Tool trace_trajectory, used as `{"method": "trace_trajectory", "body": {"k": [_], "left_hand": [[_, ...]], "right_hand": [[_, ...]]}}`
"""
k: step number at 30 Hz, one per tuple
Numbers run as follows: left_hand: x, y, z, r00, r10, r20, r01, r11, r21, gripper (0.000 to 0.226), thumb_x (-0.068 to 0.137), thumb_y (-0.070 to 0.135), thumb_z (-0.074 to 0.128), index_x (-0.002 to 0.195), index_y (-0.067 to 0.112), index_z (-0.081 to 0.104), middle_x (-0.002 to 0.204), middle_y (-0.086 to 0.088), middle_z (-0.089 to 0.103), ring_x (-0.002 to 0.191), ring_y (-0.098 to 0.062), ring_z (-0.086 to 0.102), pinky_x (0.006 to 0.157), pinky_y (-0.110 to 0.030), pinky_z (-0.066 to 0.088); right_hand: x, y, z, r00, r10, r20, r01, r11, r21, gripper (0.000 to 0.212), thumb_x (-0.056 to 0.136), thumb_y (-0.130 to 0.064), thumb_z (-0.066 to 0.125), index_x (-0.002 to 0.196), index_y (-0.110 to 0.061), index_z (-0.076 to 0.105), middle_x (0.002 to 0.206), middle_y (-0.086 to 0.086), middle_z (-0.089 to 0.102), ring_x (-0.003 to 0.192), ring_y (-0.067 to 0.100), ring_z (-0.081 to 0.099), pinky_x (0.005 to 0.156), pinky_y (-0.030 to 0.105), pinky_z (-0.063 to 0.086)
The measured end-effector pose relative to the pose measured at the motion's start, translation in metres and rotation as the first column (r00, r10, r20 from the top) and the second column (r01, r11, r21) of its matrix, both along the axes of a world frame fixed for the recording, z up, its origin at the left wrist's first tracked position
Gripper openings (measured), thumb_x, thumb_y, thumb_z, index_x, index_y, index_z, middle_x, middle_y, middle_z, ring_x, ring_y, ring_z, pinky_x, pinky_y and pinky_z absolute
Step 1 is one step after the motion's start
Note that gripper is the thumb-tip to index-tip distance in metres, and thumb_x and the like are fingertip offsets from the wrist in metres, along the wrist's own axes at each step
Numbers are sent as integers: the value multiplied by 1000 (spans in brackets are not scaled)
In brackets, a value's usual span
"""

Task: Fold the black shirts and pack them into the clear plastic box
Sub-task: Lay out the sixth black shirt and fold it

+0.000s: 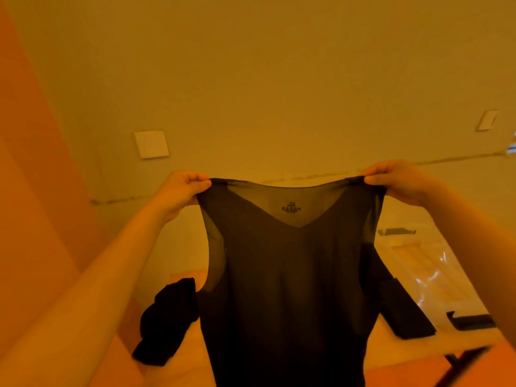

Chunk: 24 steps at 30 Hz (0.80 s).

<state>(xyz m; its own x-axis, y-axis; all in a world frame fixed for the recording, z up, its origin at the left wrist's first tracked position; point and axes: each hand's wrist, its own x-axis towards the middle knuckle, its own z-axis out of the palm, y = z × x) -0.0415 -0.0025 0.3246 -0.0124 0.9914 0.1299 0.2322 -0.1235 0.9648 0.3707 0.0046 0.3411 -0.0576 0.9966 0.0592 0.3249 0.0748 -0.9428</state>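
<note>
Left hand (183,188) and right hand (396,181) raised, fingers pinched.

Wooden table (178,367): crumpled black shirt (167,322) at left, clear plastic box (430,269) at right.

Shirt (284,275) hem below the bottom edge

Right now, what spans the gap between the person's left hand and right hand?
In the head view, the stretched neckline of the black shirt runs from the left hand to the right hand; each pinches a shoulder. Nothing else lies between them.
</note>
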Motion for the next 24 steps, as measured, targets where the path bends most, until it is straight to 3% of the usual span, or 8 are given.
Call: {"method": "trace_trajectory", "body": {"k": [6, 10, 12, 14, 16, 19, 21, 24], "left_hand": [[9, 104, -102, 994, 45, -95, -66, 971, -228, 15, 92, 6, 53, 81, 14, 60, 79, -2, 60, 75, -11, 57, 62, -19, 46], [17, 186, -188, 985, 103, -141, -147, 923, -357, 18, 91, 4, 54, 77, 14, 59, 76, -2, 59, 71, -9, 55, 61, -19, 46], [19, 225, -234, 973, 131, -189, -199, 893, -403, 19, 90, 3, 55, 75, 12, 59, 76, -5, 58, 70, -12, 54, 63, -24, 45], [23, 258, -276, 956, 135, -260, -241, 869, -433, 9, 90, 6, 57, 85, 5, 64, 83, -12, 60, 78, -20, 56, 71, -31, 45], [26, 285, -313, 938, 128, -322, -272, 847, -457, 16, 90, 10, 57, 100, 1, 66, 94, -13, 61, 88, -24, 56, 79, -34, 45], [31, 307, -356, 906, 104, -409, -314, 814, -489, 21, 91, 13, 56, 107, 0, 64, 105, -17, 63, 95, -29, 57, 77, -31, 42], [31, 312, -379, 904, 134, -405, -344, 791, -506, 22, 91, 11, 57, 107, -1, 64, 108, -19, 63, 93, -27, 57, 75, -28, 40], [27, 309, -405, 901, 147, -408, -364, 767, -529, 21, 91, 11, 57, 107, -1, 64, 108, -19, 64, 93, -25, 58, 75, -29, 41]], "right_hand": [[-19, 116, -85, 980, 15, 199, 16, 988, -153, 21, 84, 7, 57, 79, -12, 65, 78, 4, 63, 76, 16, 57, 66, 22, 48], [-25, 219, -181, 967, 6, 254, 57, 969, -241, 21, 82, 6, 61, 76, -14, 66, 78, 6, 62, 78, 20, 56, 75, 32, 45], [-30, 264, -234, 960, 9, 278, 78, 951, -299, 14, 82, 5, 61, 84, -7, 67, 78, 5, 60, 80, 21, 55, 78, 35, 42], [-35, 299, -283, 955, 17, 297, 93, 931, -354, 15, 83, 4, 62, 94, -3, 68, 77, 4, 59, 84, 23, 55, 76, 33, 41], [-42, 326, -325, 954, 19, 299, 109, 909, -402, 16, 83, 4, 62, 97, -1, 68, 74, 1, 57, 80, 20, 54, 68, 29, 42], [-50, 349, -373, 946, 22, 323, 134, 881, -454, 19, 84, 1, 63, 102, 0, 67, 75, 0, 57, 80, 17, 53, 56, 20, 36], [-55, 356, -395, 951, 31, 307, 128, 865, -485, 21, 84, 1, 63, 105, 1, 66, 86, 6, 60, 87, 18, 52, 57, 20, 38], [-57, 359, -416, 952, 38, 305, 131, 847, -516, 22, 84, 0, 62, 106, 0, 66, 103, 15, 63, 91, 21, 54, 73, 27, 41]]}}
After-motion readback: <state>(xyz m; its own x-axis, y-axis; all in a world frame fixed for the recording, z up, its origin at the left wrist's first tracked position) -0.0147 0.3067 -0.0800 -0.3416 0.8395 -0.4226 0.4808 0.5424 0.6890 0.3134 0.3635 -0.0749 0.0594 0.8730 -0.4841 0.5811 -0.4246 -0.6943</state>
